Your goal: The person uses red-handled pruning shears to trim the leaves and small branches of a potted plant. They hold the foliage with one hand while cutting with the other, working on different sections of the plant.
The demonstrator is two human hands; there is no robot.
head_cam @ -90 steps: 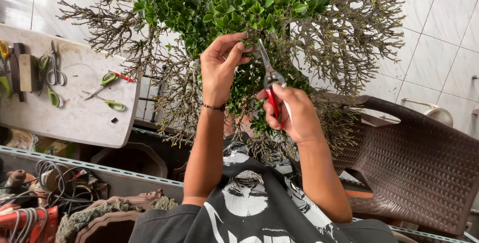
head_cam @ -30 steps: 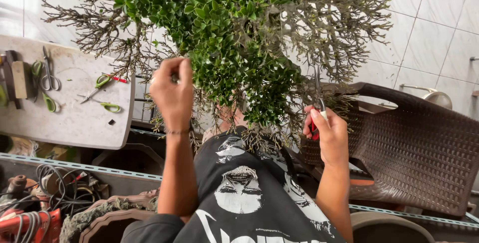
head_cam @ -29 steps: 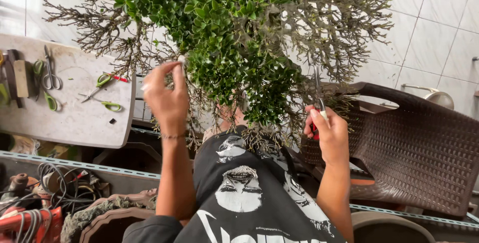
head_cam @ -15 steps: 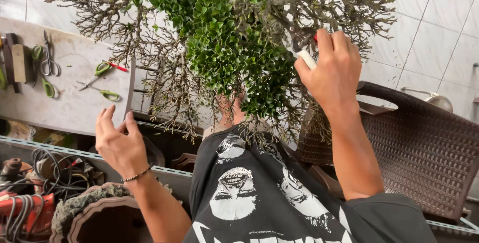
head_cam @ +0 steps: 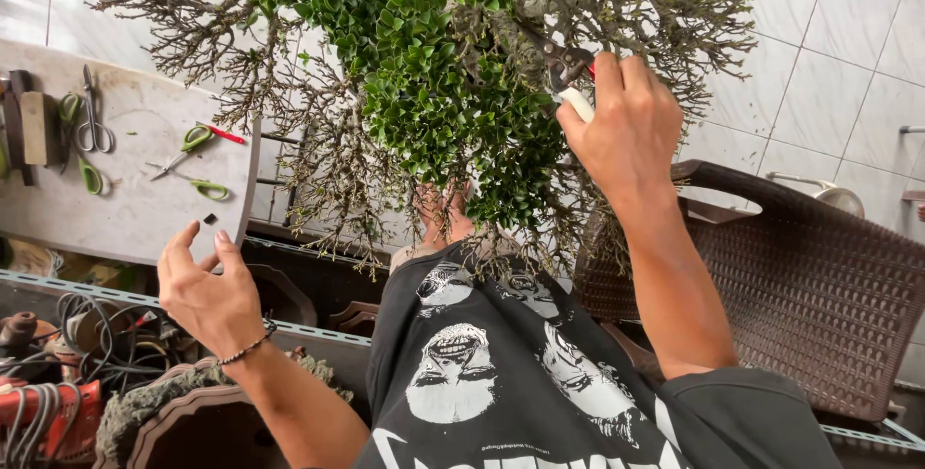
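Note:
A bonsai tree (head_cam: 434, 74) with dense green leaves in the middle and bare grey twigs around fills the upper view. My right hand (head_cam: 621, 127) is raised into the foliage and grips pruning shears (head_cam: 567, 69) with red and white handles, their blades among the branches. My left hand (head_cam: 207, 291) hangs low at the left, away from the tree, fingers spread and holding nothing; a bead bracelet circles its wrist. My bare foot (head_cam: 443, 214) shows under the leaves, above my black printed shirt.
A pale work board (head_cam: 125, 209) at left carries scissors (head_cam: 92, 122), green-handled shears (head_cam: 188, 146) and other small tools. Cables and a red tool (head_cam: 58, 392) lie at lower left beside a brown pot (head_cam: 183, 426). A brown wicker chair (head_cam: 819, 286) stands right, before the tiled wall.
My right hand has risen with the shears from beside the chair into the upper branches. My left hand has let go of the foliage and dropped down to the left.

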